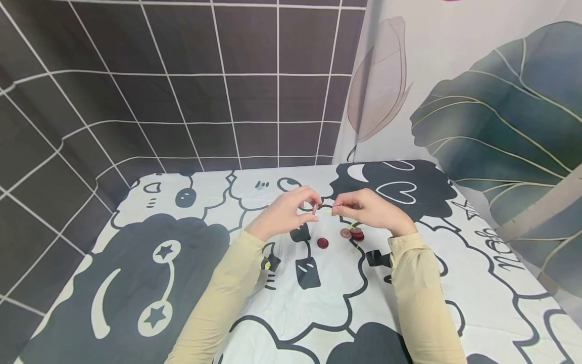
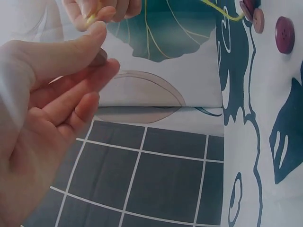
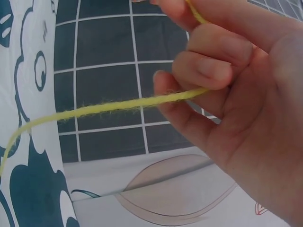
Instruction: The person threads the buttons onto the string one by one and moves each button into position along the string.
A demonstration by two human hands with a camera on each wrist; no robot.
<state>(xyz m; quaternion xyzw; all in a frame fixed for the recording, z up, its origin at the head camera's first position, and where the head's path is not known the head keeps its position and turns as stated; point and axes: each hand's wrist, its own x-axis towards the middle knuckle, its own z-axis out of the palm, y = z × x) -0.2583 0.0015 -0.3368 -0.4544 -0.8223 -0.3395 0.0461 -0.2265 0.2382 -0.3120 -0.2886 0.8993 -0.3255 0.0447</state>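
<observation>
My left hand (image 1: 291, 212) pinches a brownish-pink button (image 2: 99, 57) between thumb and fingers, raised over the patterned cloth. Facing it at close range, my right hand (image 1: 370, 210) grips a length of yellow yarn (image 3: 109, 109). One end pokes out at the right fingertips, close to the button; the rest passes through the curled fingers and hangs toward the cloth. Below the right hand, the yarn meets a small cluster of dark red buttons (image 1: 357, 234) with a pinkish button (image 1: 345, 233) beside them. A single dark red button (image 1: 323, 243) lies apart, nearer the middle.
A black-and-white cartoon-print cloth (image 1: 291, 313) covers the table. Behind it hangs a dark grid-patterned curtain (image 1: 254, 96), and a leaf-print curtain (image 1: 509, 111) is at the right. A small yellow bit (image 1: 268, 265) shows beside the left sleeve.
</observation>
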